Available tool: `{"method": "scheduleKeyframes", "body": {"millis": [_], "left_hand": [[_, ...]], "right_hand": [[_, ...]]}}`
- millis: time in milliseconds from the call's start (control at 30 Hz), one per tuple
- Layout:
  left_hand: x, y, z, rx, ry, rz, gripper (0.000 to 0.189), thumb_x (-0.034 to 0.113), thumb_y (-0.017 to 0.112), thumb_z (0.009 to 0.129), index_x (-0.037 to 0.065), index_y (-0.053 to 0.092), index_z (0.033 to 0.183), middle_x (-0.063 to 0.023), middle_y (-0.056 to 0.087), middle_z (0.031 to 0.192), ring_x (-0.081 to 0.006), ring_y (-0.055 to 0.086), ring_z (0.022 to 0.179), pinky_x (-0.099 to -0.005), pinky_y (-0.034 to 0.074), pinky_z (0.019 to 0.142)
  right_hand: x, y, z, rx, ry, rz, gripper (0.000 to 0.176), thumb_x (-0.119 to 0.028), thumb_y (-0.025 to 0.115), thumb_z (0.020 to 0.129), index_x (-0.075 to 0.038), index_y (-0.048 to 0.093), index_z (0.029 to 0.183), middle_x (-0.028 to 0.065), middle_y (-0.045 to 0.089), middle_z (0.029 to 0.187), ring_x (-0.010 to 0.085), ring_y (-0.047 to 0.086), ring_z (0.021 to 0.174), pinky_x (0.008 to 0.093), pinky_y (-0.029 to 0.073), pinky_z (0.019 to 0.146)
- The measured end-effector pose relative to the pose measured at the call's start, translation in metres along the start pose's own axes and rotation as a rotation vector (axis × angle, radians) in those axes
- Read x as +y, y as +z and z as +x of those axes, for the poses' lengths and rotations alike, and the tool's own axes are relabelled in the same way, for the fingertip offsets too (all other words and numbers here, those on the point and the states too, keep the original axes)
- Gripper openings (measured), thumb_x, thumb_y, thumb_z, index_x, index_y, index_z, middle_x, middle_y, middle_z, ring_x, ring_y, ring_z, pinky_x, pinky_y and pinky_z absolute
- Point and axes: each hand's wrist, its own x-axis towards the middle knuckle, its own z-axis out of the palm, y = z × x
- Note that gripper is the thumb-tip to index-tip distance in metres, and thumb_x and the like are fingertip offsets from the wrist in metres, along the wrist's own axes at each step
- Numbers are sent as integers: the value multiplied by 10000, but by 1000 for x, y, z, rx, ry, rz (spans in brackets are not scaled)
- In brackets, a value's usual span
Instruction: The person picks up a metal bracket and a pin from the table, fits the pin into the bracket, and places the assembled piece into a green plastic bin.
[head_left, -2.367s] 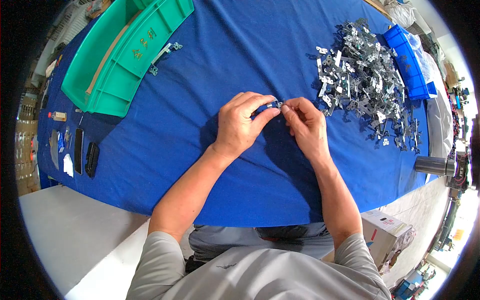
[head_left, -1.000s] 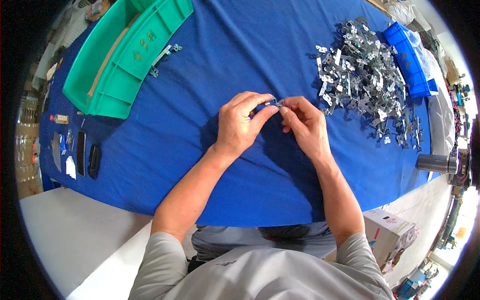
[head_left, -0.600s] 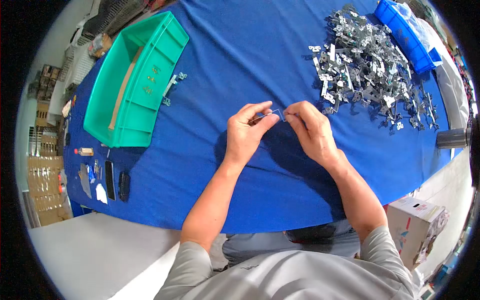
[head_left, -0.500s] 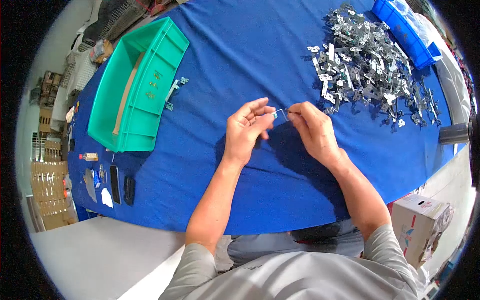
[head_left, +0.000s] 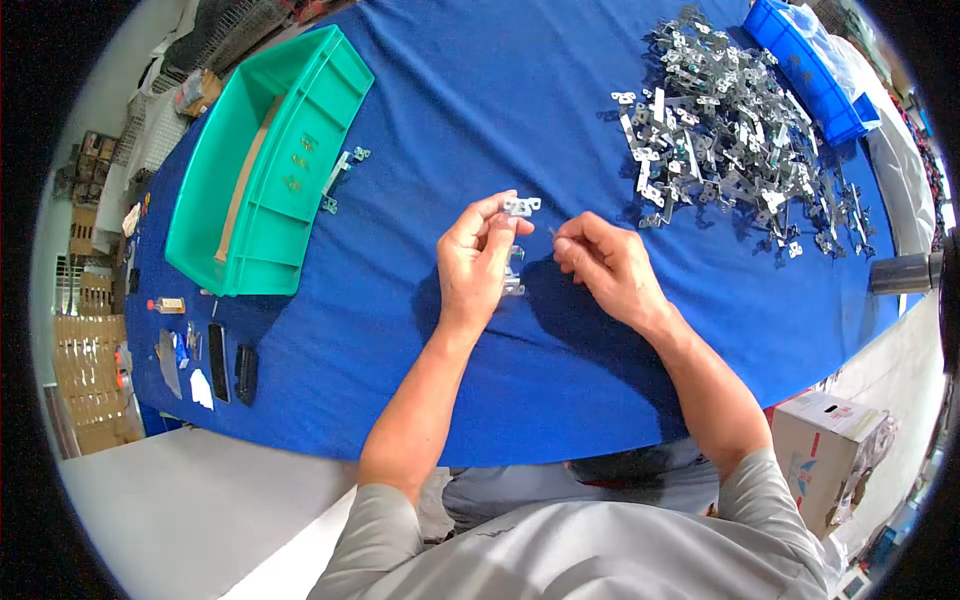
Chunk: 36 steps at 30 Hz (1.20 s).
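From the head camera: my left hand (head_left: 472, 262) is closed on a stamped metal bracket (head_left: 520, 206). Thumb and fingers clamp its middle, 1 lug end sticks out above my fingertips, and the other end hangs below my palm, over the blue cloth (head_left: 450, 90). My right hand (head_left: 603, 268) sits just beside it, apart from the bracket. Its thumb and forefinger are pinched on a small thin piece (head_left: 552, 232), too small for me to name.

To do this well, I judge I should keep the bracket steady with the left grip and turn the lug end toward my right fingertips. The thin piece should come in straight, held close to its tip so it does not slip or tilt. Working low over the cloth would keep a dropped piece from rolling off.

Beyond my right hand lies the loose pile of brackets (head_left: 725, 140), with a blue bin (head_left: 812, 62) behind it. Far out past my left hand stands a green bin (head_left: 262, 170), and 1 long bracket (head_left: 338, 180) lies on the cloth just beside its wall.
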Motion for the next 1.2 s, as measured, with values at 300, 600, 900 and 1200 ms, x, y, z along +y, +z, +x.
{"method": "scheduleKeyframes", "body": {"millis": [300,600,900,1200], "left_hand": [[-4,5,-3,-4,-54,37,237,156,598,1053,51,718,1227,-64,739,922,-94,690,760,-222,553,616],[-3,5,-2,-1,-19,84,206,136,650,1014,32,739,1168,-62,759,913,-79,680,734,-228,524,585],[-3,3,1,-37,271,313,179,70,740,921,39,774,1094,-105,728,861,-168,687,752,-295,523,658],[-1,4,3,3,429,351,171,54,742,913,38,779,1080,-100,722,879,-184,677,757,-302,525,672]], "right_hand": [[2,-5,2,81,-24,-11,139,-141,686,981,-5,680,1009,19,600,723,51,491,625,264,416,555],[0,-6,3,85,31,-104,135,-136,691,972,-5,681,1008,38,610,711,80,523,633,284,444,574],[4,-9,5,106,-17,-228,130,-111,677,973,4,663,1031,56,630,716,92,560,637,292,472,592],[5,-11,10,12,193,322,188,-98,612,1015,36,666,1136,58,684,950,111,639,786,280,555,702]]}}
